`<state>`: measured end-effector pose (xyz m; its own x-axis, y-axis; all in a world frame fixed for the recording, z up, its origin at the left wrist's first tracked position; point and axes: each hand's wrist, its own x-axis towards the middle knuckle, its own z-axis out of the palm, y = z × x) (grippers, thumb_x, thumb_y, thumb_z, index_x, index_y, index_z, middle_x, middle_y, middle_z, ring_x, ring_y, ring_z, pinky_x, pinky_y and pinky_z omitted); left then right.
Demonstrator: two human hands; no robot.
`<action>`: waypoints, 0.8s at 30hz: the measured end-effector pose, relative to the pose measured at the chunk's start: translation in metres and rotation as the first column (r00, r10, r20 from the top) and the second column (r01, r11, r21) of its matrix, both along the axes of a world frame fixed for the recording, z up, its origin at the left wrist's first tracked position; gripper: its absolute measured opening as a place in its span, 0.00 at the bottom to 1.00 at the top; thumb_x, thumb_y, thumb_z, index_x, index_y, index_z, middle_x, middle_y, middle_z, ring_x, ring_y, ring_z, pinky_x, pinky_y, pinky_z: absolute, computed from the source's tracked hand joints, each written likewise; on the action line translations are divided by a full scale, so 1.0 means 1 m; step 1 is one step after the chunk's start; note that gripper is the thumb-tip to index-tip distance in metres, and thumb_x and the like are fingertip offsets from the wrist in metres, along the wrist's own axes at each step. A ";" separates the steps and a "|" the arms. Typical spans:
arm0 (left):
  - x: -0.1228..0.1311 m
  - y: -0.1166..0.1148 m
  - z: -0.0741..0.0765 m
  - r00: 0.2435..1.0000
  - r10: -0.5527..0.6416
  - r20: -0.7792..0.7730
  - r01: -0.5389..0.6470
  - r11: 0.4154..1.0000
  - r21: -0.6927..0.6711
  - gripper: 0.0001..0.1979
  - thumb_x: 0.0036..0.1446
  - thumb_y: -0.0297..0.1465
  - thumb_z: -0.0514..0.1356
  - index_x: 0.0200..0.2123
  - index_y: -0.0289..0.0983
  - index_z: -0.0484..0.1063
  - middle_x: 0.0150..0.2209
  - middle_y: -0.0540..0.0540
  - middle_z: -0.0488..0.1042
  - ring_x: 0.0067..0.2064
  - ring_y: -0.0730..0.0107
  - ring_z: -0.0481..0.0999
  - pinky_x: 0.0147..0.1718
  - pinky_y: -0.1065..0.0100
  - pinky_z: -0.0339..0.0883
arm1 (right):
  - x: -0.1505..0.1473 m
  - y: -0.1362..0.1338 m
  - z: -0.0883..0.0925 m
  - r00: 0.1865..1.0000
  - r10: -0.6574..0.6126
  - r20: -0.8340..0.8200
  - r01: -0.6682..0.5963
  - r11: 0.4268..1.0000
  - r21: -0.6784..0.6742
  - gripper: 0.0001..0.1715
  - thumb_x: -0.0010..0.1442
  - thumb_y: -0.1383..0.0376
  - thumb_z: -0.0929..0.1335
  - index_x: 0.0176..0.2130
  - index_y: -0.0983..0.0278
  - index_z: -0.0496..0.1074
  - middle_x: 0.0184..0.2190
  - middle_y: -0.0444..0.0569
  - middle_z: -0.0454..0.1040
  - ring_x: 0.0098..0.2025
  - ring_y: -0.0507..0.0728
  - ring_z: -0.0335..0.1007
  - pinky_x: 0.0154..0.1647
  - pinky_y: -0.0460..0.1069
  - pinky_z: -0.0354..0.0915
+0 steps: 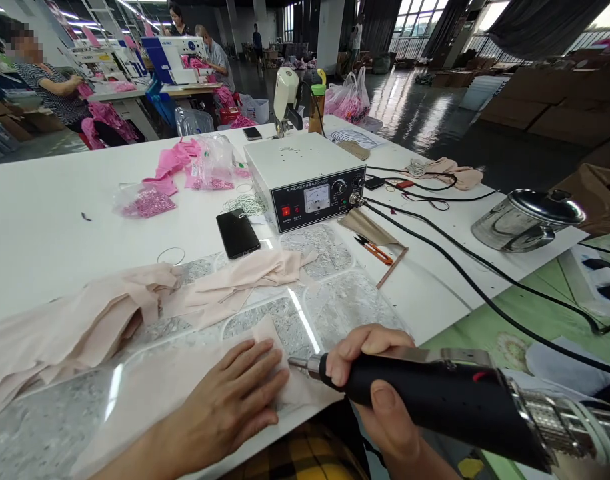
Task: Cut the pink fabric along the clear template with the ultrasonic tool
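My left hand [235, 393] lies flat on a pale pink piece of fabric [149, 393], its fingers stretched out and pointing right. The fabric rests on a grey stone-patterned board [349, 303] at the table's near edge. In my right hand [385, 380] is a black handheld ultrasonic welder [435, 393], fingers wrapped around its body. Its metal tip [299, 363] points left, close beside my left fingertips and over the fabric. I cannot tell if the tip touches the cloth. More pale pink strips [245, 280] and a loose heap of them [79, 327] lie beyond my left hand.
A white control box [305, 167] with cables [435, 233] stands mid-table. Near it are a phone [237, 233], orange thread snips [375, 250] and bags of pink pieces [147, 200]. A steel lidded cup [525, 220] sits at the right edge. People work at sewing machines [172, 60] behind.
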<state>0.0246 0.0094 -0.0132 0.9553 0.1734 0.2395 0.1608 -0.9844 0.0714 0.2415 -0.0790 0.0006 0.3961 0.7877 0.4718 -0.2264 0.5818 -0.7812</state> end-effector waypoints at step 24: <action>0.010 -0.010 0.018 0.996 0.032 0.078 -0.033 0.999 0.012 0.17 0.71 0.32 0.50 0.55 0.31 0.71 0.55 0.38 0.73 0.60 0.58 0.69 0.58 0.58 0.67 | 0.015 -0.024 0.004 0.989 -0.134 -0.055 0.127 0.986 -0.111 0.10 0.60 0.57 0.65 0.43 0.56 0.66 0.32 0.46 0.68 0.25 0.53 0.65 0.26 0.53 0.69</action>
<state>0.0341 -0.0011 0.0052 0.9276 0.2000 0.3154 0.1867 -0.9798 0.0721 0.2566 -0.1032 0.0043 0.5249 0.7717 0.3591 -0.2039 0.5236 -0.8272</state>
